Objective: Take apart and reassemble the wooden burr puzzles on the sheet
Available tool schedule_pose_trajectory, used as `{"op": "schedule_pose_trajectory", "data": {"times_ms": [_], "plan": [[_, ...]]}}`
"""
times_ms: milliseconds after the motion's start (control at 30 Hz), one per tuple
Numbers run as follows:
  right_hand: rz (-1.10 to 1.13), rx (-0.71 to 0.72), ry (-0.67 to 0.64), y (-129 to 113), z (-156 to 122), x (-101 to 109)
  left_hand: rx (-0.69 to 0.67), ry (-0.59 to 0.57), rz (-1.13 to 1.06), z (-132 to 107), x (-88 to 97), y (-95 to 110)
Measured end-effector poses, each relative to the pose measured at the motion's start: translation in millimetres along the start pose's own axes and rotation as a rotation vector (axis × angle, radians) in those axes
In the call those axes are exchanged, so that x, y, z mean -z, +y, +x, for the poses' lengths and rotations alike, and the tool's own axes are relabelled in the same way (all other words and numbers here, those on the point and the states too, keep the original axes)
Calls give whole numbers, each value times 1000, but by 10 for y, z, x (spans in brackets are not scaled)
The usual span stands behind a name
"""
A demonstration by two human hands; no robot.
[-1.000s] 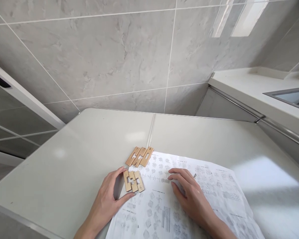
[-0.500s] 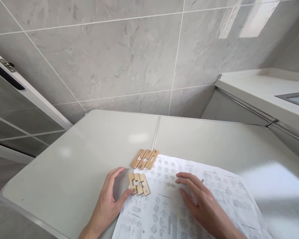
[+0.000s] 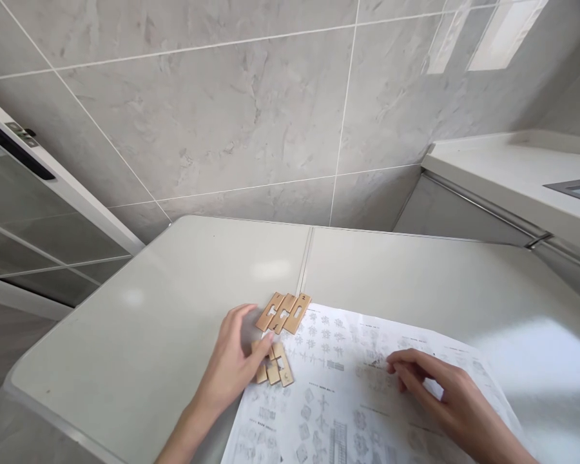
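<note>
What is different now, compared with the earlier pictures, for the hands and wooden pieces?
The left hand moved forward, toward the upper wooden pieces, its thumb now over the lower wooden pieces. The right hand moved right across the printed sheet, more curled. The pieces and sheet lie as before.

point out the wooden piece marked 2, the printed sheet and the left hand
Wooden piece marked 2 (image 3: 292, 322), head view: wood below its slot.
Printed sheet (image 3: 367, 390), head view: middle of its printed face.
Left hand (image 3: 231, 367), head view: back of the hand.
</note>
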State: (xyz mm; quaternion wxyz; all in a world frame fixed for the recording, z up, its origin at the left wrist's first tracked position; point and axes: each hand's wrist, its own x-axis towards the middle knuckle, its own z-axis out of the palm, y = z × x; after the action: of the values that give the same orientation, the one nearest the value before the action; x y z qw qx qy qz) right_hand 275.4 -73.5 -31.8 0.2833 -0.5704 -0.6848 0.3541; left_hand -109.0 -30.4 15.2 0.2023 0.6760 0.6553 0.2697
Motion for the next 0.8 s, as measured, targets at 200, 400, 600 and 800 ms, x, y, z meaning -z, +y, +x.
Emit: {"op": "schedule_pose_trajectory", "data": {"times_ms": [200,400,600,800], "plan": [[89,-35,99,5,14,-76,-181,9,176,230,-399,195],[47,-5,118,-32,27,-112,-203,22,310,268,-622,272],[38,18,73,13,72,-66,-194,-38,303,314,-657,363],[24,10,33,50,101,-43,-286,-160,255,284,-728,549]]}}
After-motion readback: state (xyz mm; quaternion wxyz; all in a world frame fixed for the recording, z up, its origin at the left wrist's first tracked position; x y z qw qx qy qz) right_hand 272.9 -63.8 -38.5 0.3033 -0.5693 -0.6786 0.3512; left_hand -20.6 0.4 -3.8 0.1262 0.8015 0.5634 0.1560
